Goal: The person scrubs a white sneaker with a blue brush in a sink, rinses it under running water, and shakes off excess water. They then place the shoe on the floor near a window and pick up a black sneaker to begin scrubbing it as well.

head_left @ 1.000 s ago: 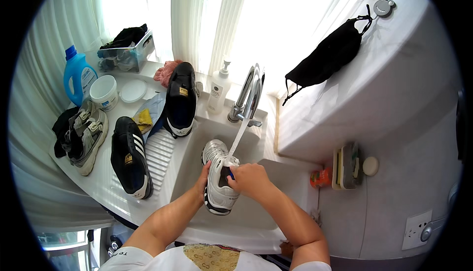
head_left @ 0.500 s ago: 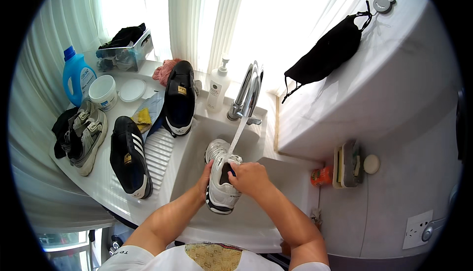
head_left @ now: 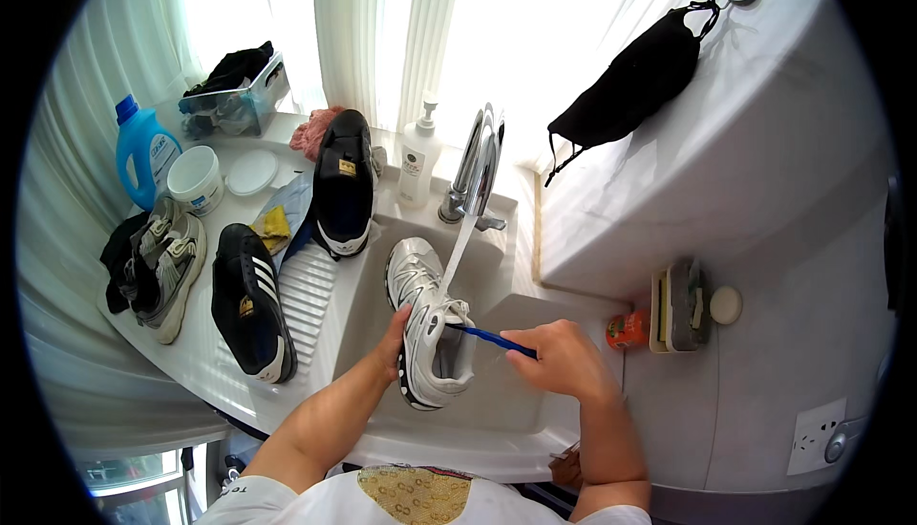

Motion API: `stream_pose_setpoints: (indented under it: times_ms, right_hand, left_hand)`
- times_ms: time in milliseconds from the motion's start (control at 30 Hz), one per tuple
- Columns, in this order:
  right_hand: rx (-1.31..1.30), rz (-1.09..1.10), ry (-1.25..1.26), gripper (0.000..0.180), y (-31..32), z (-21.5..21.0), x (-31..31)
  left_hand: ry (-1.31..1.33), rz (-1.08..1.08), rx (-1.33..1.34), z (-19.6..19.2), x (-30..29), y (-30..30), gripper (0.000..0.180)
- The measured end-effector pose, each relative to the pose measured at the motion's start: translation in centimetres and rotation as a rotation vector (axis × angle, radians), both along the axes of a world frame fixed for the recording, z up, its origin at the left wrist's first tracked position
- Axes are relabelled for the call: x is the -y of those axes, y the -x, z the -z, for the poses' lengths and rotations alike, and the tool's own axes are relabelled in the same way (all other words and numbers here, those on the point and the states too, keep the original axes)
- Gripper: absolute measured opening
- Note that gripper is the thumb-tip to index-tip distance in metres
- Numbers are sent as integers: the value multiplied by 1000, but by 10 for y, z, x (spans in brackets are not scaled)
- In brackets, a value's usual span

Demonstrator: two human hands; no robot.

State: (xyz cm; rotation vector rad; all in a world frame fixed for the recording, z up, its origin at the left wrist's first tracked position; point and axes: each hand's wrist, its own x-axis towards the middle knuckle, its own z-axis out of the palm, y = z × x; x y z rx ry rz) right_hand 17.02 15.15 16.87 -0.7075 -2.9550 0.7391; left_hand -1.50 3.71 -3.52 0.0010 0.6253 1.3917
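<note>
A white and grey sneaker (head_left: pixel 416 277) is held over the sink (head_left: pixel 497 391), its toe pointing away from me. My left hand (head_left: pixel 390 348) grips its left side. From the faucet (head_left: pixel 482 171) a stream of water (head_left: pixel 460 253) falls onto the laces and tongue. My right hand (head_left: pixel 564 361) is closed round a slim blue handle (head_left: pixel 492 338). The far tip of that handle reaches the shoe's opening by the tongue; whether it ends in bristles cannot be made out.
Two black shoes (head_left: pixel 253 305) with white stripes stand left of the basin, near a grey sneaker pair (head_left: pixel 172 267). Behind are a white tub (head_left: pixel 196 181), blue detergent bottle (head_left: pixel 143 157) and pump bottle (head_left: pixel 417 162). A black mask (head_left: pixel 630 90) hangs right, above a wall-mounted holder (head_left: pixel 680 305).
My right hand has drawn back to the right from the shoe's opening, and the blue handle now shows in it. The sneaker has shifted slightly, with its toe farther away.
</note>
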Motion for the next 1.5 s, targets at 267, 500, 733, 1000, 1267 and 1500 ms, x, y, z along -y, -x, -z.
stream_pose_setpoints:
  times_ms: [267, 500, 733, 1000, 1267, 1500]
  right_hand:
    - [-61, 298, 505, 41, -17, 118, 22]
    - [-128, 146, 555, 38, -30, 138, -2]
    - [-149, 33, 349, 34, -5, 132, 20]
    - [-210, -98, -724, 46, -6, 99, -15]
    - [-173, 55, 285, 30, -36, 152, 6]
    - [-213, 503, 1775, 37, -13, 97, 5]
  left_hand:
    - [-181, -93, -370, -5, -8, -1, 73]
    - [-183, -272, -650, -50, -6, 36, 63]
    - [-207, -275, -678, -57, 3, 57, 60]
    - [-64, -310, -436, -64, 6, 53, 44]
    - [-113, -366, -632, -52, -4, 53, 47]
    - [-258, -417, -691, -31, -12, 26, 67]
